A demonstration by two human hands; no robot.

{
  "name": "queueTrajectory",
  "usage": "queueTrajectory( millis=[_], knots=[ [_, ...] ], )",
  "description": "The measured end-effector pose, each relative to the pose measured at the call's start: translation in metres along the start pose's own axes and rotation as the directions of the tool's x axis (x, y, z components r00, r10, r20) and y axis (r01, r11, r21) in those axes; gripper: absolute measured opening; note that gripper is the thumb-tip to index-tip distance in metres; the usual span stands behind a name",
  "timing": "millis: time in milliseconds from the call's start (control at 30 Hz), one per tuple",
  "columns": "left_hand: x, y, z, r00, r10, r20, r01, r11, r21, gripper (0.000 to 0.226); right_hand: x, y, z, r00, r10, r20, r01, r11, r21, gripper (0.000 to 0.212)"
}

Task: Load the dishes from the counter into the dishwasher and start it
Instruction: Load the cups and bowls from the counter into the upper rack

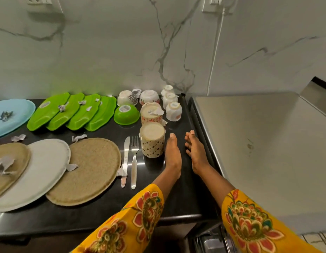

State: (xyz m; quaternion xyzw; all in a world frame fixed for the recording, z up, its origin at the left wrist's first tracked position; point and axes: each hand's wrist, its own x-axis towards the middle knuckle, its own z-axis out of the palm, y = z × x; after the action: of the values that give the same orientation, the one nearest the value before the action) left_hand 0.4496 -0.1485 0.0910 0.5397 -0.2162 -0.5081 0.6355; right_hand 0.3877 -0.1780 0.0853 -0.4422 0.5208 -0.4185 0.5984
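- Black stone counter [96, 214] carries the dishes — all set upside down, several with torn scraps of paper lying on them or beside them.
- Nearest the hands, a patterned mug [152, 140] stands inverted; a second patterned mug [151, 113] sits just behind it; three small white cups [173, 111] line up toward the wall, beside two white bowls [149, 97] and a green bowl [126, 114].
- Left hand [173, 154] lies flat on the counter with fingers straight and together, its edge touching or just beside the near mug; it holds nothing.
- Right hand [196, 152] rests on the counter near its right edge, fingers loosely spread and relaxed; it holds nothing either; both arms wear yellow floral sleeves [249, 225].
- A knife [126, 159] and a fork [134, 161] lie side by side just left of the near mug.
- Further left: two woven-looking tan plates [89, 170] overlapping a white plate [41, 172]; behind them four green leaf-shaped trays [74, 112] in an overlapping row, and a pale blue plate [10, 115] at the frame's edge.
- White marble-veined wall [122, 52] rises behind, with an outlet and a white cord [216, 52] running down; a steel surface [258, 143] adjoins the counter on the right — below the counter edge, part of a metal rack [211, 242] shows.
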Motion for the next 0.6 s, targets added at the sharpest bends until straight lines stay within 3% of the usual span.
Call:
queueTrajectory(
  millis=[133, 333, 500, 600],
  knots=[
    [0.041, 0.014, 0.025, 0.982, 0.050, -0.180, -0.054, 0.998, -0.013, 0.053, 0.047, -0.016, -0.004, 0.999, 0.003, 0.034, -0.003, 1.000, -0.017, 0.055],
    [0.092, 0.031, 0.053, 0.977, 0.084, -0.197, -0.084, 0.996, 0.004, 0.047, 0.099, -0.042, 0.002, 0.992, 0.004, 0.127, -0.001, 1.000, -0.022, 0.051],
    [0.128, 0.039, 0.060, 0.963, -0.056, -0.265, 0.014, 0.987, -0.158, 0.063, 0.129, -0.057, 0.009, 0.980, 0.000, 0.198, 0.000, 1.000, 0.003, 0.049],
    [0.141, 0.042, 0.064, 0.950, -0.079, -0.301, 0.039, 0.990, -0.138, 0.059, 0.147, -0.057, 0.011, 0.971, 0.024, 0.236, -0.026, 1.000, 0.006, 0.053]
  ],
)
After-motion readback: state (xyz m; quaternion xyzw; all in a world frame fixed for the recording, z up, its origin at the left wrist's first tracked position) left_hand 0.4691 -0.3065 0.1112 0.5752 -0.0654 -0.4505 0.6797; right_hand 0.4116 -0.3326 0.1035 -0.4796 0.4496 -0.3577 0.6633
